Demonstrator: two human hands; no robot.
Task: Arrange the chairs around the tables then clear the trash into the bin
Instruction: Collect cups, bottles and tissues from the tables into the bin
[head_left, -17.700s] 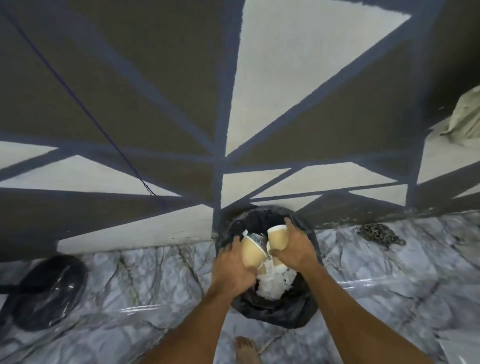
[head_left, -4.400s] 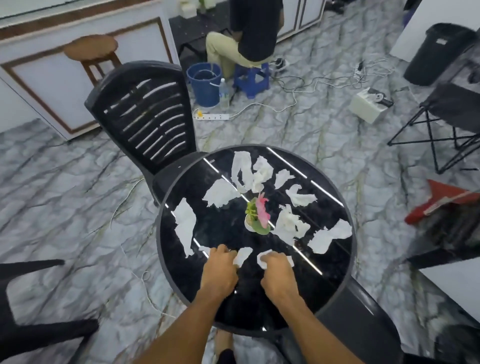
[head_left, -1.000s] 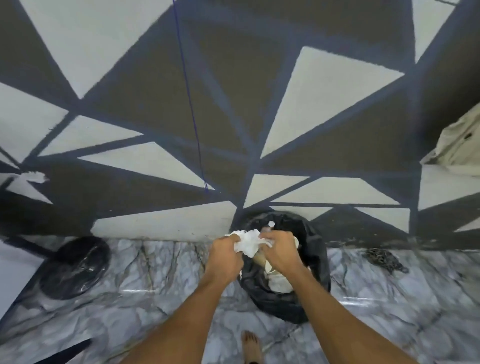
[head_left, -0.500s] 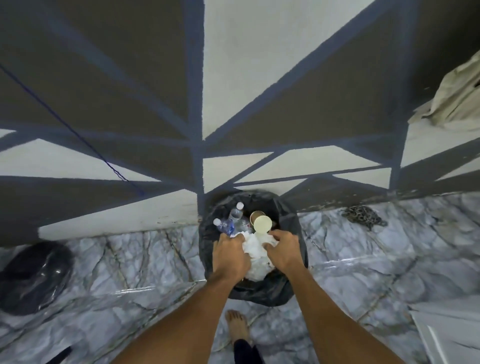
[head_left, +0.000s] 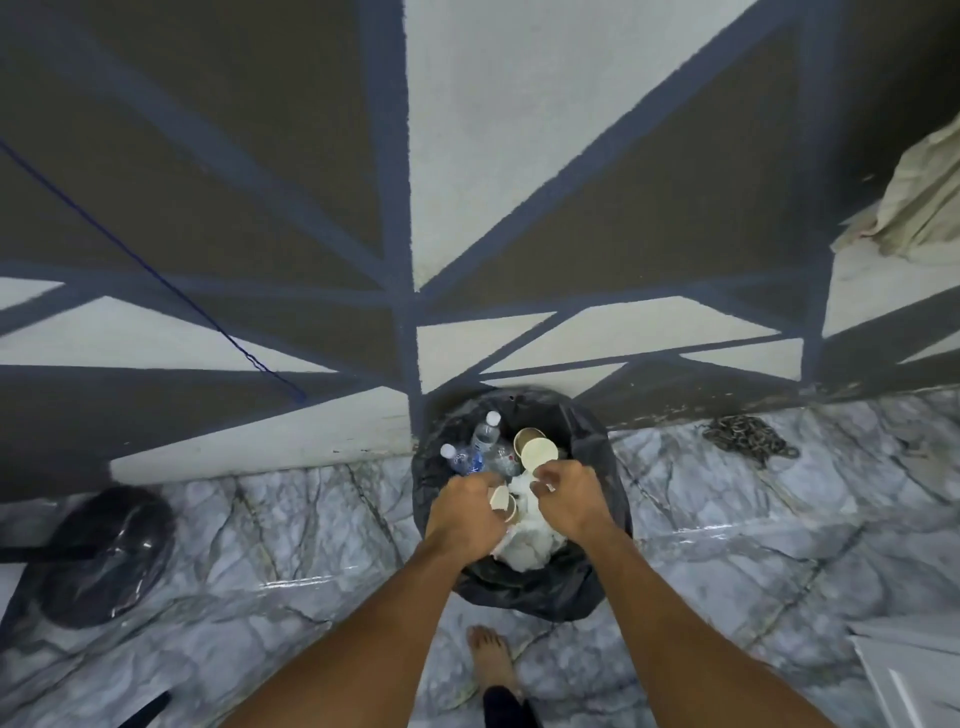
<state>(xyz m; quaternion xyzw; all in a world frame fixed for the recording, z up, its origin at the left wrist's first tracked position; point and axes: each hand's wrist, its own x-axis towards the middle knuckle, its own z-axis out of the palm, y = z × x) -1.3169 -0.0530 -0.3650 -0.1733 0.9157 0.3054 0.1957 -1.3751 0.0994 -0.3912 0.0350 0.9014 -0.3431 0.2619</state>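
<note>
Since half a second ago the two hands have parted and the white crumpled tissue wad (head_left: 524, 545) has left them; it lies in the round bin lined with a black plastic bag (head_left: 535, 597), directly under both wrists. Left hand (head_left: 465, 512): over the bin mouth, back upward, fingers loosely curled, nothing seen in them. Right hand (head_left: 571, 499): just beside the left, apart from it, fingers curled; a small white scrap shows at the fingertips, and whether it is pinched cannot be told. Beyond the fingertips, inside the bin: tan paper cups (head_left: 537, 451); clear plastic bottles with white caps (head_left: 485, 436), beyond the left hand. Below the forearms: one bare foot (head_left: 491, 660) on the grey veined marble floor (head_left: 260, 519). Far left of the left hand: dark round glossy object (head_left: 104, 556) on the floor. Right of the right hand, at the wall foot: heap of dark chain (head_left: 745, 441).
</note>
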